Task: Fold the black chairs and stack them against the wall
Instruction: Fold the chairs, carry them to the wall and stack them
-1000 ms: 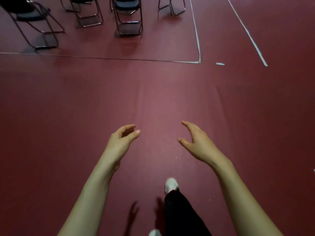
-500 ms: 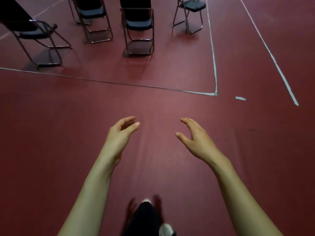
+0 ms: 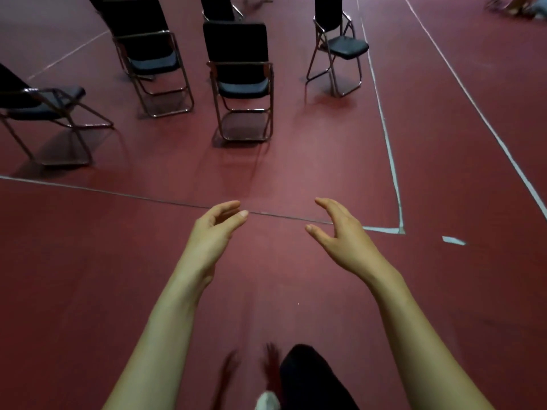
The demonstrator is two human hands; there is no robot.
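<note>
While both bare hands hover empty over smooth dark-red floor (image 3: 88, 291), the left hand (image 3: 214, 229) and right hand (image 3: 340, 238) face each other, fingers loosely curved. Unfolded black padded chairs (image 3: 239, 81) with thin metal frames stand ahead, beyond a grey floor line (image 3: 133, 196). No writing is readable.

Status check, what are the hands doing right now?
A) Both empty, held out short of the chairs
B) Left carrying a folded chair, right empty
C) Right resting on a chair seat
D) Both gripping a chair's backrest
A: the left hand and right hand are open and hold nothing above the red floor, and the nearest chair stands unfolded beyond them.
</note>
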